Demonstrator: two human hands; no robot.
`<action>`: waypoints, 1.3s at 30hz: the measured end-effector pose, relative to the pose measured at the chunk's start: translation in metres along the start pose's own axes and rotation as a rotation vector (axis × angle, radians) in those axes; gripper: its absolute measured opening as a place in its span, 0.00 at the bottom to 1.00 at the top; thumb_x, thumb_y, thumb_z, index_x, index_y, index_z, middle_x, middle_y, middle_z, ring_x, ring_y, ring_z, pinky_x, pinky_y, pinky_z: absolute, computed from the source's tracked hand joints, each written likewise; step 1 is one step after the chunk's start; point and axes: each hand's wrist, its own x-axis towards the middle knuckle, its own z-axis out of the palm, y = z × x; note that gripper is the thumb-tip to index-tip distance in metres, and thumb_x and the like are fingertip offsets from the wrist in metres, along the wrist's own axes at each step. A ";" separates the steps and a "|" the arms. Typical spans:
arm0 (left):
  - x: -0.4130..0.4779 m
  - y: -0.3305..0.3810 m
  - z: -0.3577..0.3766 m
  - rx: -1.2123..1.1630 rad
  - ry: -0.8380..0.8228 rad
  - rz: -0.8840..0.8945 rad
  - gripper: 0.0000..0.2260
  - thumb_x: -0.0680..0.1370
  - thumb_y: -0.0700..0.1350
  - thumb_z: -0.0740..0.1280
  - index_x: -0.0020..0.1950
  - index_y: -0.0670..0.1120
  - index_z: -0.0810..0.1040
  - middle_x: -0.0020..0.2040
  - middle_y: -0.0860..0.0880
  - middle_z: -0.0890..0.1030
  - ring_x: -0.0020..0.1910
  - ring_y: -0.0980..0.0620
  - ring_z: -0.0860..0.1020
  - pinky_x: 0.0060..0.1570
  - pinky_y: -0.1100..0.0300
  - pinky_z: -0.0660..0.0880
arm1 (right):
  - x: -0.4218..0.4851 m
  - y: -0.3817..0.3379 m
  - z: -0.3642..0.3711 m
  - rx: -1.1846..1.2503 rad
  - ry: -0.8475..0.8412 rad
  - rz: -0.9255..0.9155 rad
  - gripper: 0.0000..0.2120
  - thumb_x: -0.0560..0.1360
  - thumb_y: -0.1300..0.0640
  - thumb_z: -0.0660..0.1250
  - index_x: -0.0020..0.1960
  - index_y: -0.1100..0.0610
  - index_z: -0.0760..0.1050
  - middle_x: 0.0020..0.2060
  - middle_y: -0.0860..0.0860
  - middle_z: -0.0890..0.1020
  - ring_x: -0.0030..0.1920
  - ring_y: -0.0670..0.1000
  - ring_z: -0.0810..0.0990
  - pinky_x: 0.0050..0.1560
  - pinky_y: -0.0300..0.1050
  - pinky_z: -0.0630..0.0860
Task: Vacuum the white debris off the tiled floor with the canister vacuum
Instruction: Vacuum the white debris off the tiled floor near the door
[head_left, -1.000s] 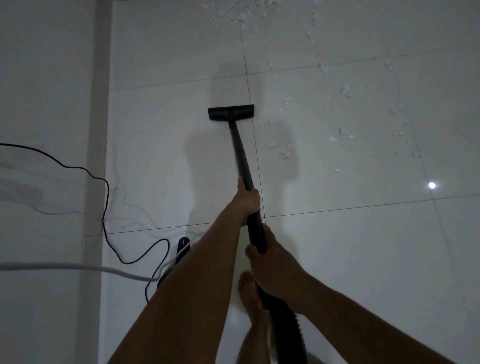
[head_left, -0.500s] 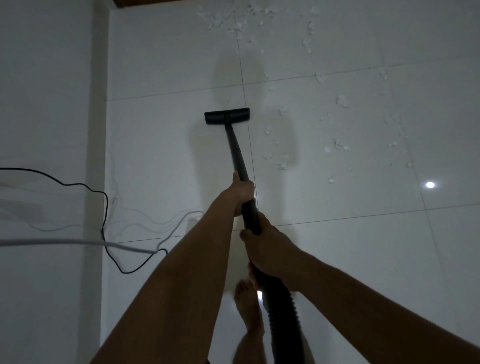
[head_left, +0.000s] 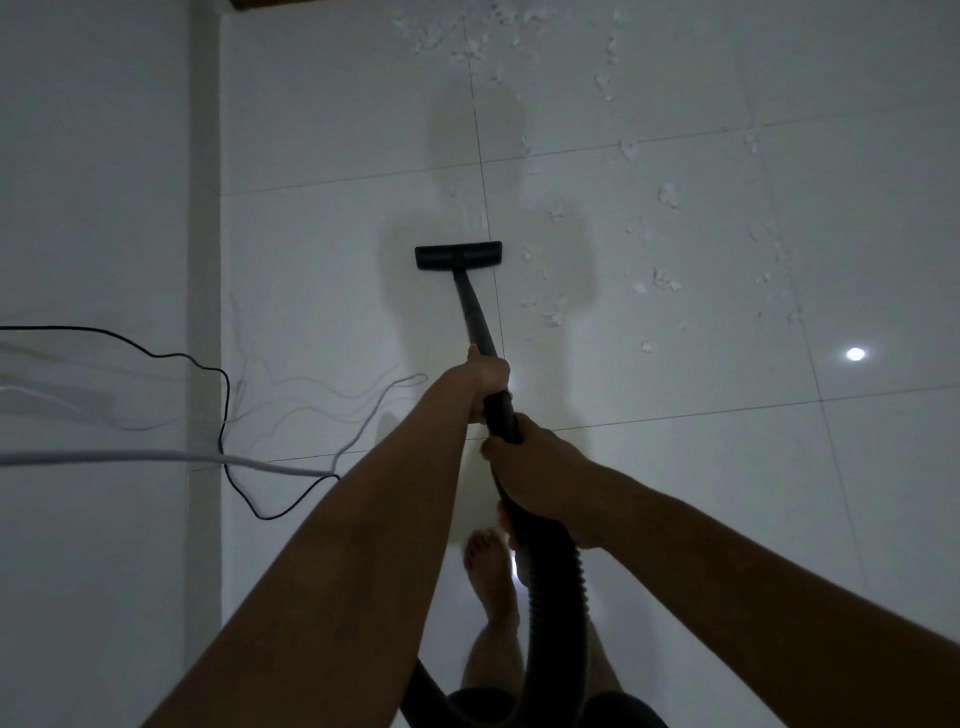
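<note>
While we grip the wand (head_left: 475, 317) with both hands curled tight, left hand (head_left: 485, 382) forward, right hand (head_left: 540, 483) back by the hose (head_left: 558, 582), its floor head (head_left: 458, 255) points straight ahead; white debris (head_left: 660, 278) lies right of it and beyond on the tiled floor (head_left: 675, 519).

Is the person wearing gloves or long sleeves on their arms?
No. The left arm and right arm are bare as far as the picture shows, with no sleeves. The left hand and right hand have no gloves, and I see no watch, ring or bracelet.
</note>
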 end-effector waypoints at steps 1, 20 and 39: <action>0.002 0.003 0.001 -0.005 -0.003 0.001 0.30 0.83 0.40 0.57 0.81 0.55 0.48 0.43 0.43 0.73 0.35 0.50 0.74 0.31 0.56 0.74 | 0.001 -0.002 -0.003 -0.003 0.003 0.001 0.24 0.86 0.56 0.59 0.80 0.48 0.60 0.33 0.56 0.76 0.20 0.48 0.76 0.23 0.40 0.75; 0.045 0.070 -0.007 -0.046 -0.020 0.034 0.29 0.82 0.38 0.56 0.80 0.55 0.50 0.41 0.44 0.73 0.32 0.51 0.72 0.27 0.57 0.73 | 0.044 -0.054 -0.037 0.019 -0.001 -0.016 0.24 0.85 0.55 0.59 0.80 0.47 0.60 0.35 0.56 0.76 0.26 0.50 0.77 0.23 0.39 0.75; 0.068 0.030 0.008 -0.117 0.005 0.061 0.30 0.82 0.41 0.57 0.79 0.59 0.49 0.42 0.43 0.74 0.34 0.49 0.74 0.34 0.54 0.77 | 0.057 -0.021 -0.034 -0.197 0.041 -0.069 0.28 0.86 0.54 0.58 0.83 0.47 0.52 0.38 0.53 0.76 0.23 0.43 0.74 0.17 0.30 0.65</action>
